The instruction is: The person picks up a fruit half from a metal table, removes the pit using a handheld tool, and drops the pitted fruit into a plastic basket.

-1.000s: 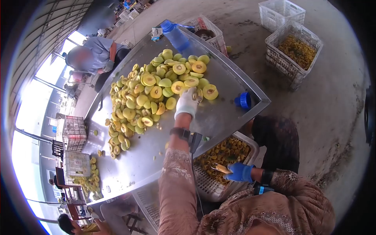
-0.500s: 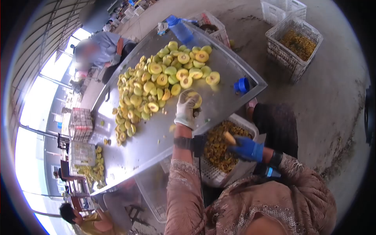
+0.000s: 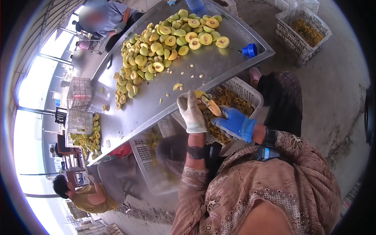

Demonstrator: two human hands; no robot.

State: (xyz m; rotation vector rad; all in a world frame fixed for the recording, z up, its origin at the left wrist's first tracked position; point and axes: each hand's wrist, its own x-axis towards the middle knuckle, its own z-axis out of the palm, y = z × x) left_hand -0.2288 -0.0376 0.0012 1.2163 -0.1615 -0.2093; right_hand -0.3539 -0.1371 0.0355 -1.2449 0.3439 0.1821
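My left hand (image 3: 192, 111), in a white glove, holds a halved yellow-green fruit (image 3: 200, 95) above the table's near edge. In a blue glove, my right hand (image 3: 235, 122) grips a tool with a light wooden handle (image 3: 214, 108), its head against the fruit. Below both hands stands a white crate (image 3: 254, 98) of yellow-brown fruit pieces (image 3: 226, 100). A large heap of halved fruit (image 3: 149, 51) covers part of the metal table (image 3: 156, 113), with small pale bits near it.
A blue cap-like object (image 3: 250, 50) sits at the table's right corner. Another crate (image 3: 301, 49) stands on the floor at right. White crates (image 3: 79, 93) are at the table's left end. One person (image 3: 113, 17) sits across the table, another (image 3: 92, 196) at lower left.
My left hand has come back from beside the heap to the table's near edge with a fruit half. My right hand has brought the tool up to that fruit. The view has shifted.
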